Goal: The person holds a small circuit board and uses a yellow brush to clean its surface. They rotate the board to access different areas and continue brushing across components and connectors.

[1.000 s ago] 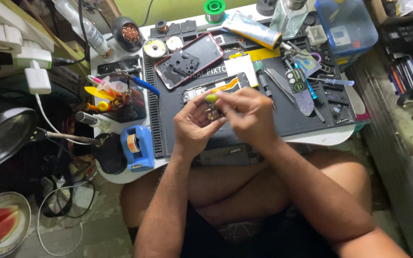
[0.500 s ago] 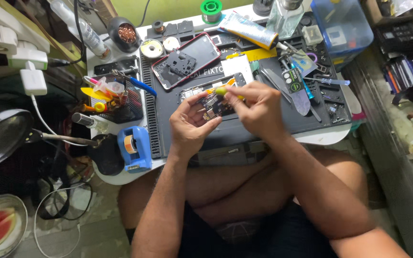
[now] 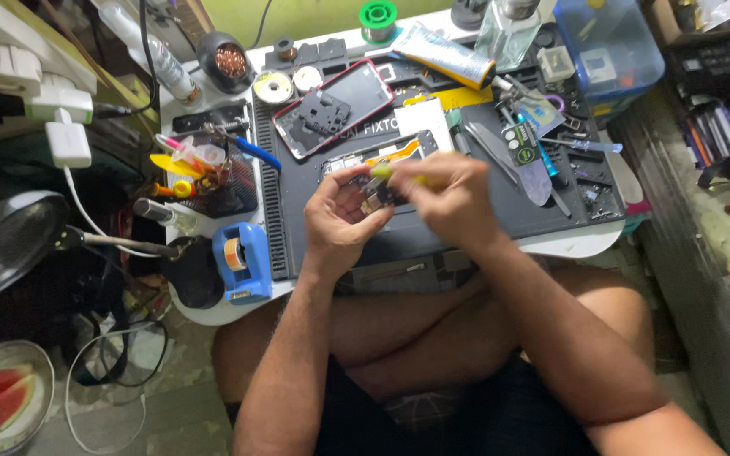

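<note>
Screwdriver (image 3: 394, 173) (yellow-green) pinched in right hand (image 3: 449, 203); left hand (image 3: 340, 221) grips a small circuit part (image 3: 375, 198).

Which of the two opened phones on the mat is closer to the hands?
The opened phone with orange ribbon parts, lying just beyond the left hand and right hand. The red-rimmed phone shell lies farther back, tilted, nearer the solder spool.

Tabletop (image 3: 568, 245): we see low white top w/ dark mat (image 3: 433, 228).
Floor (image 3: 171, 405): grey concrete, cables.
Lamp (image 3: 10, 241): black, left.
Wall (image 3: 314, 17): green.
</note>
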